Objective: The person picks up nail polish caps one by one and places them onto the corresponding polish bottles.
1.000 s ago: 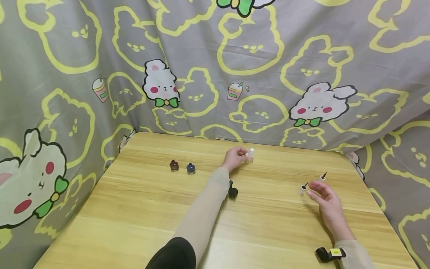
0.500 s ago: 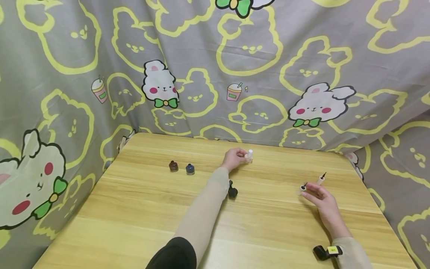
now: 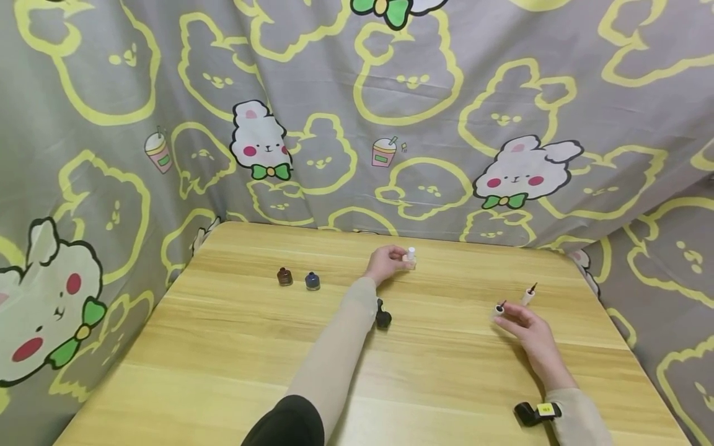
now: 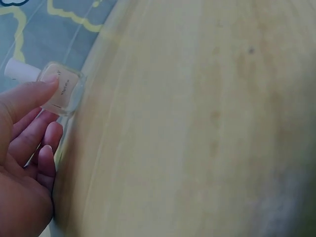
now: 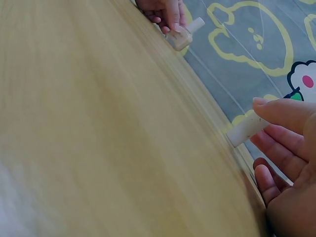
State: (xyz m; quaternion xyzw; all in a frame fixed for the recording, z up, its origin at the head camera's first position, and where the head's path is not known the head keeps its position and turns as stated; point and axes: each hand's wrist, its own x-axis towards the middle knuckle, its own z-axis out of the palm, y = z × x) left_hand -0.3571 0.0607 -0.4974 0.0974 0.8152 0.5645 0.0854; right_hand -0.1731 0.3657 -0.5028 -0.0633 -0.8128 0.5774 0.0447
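Note:
My left hand (image 3: 385,263) pinches a clear nail polish bottle (image 4: 63,89) with a white cap, upright near the table's far edge; the thumb lies on its label. At the right, my right hand (image 3: 530,337) pinches a white nail polish brush cap (image 3: 498,312) between thumb and fingers. This cap stands upside down, its dark brush pointing up. Just behind that hand, a second white brush cap (image 3: 527,297) stands the same way. In the right wrist view the held cap (image 5: 245,130) shows its white side, and its brush is hidden by the hand.
Two uncapped nail polish bottles, one dark brown (image 3: 284,277) and one blue (image 3: 312,281), stand left of my left arm. The wooden table (image 3: 223,347) ends at a patterned grey curtain (image 3: 334,80) at the back and sides.
My right hand has moved slightly left and its fingers have closed on the nearer brush cap. My left hand keeps hold of the clear nail polish bottle. The head view has shifted slightly.

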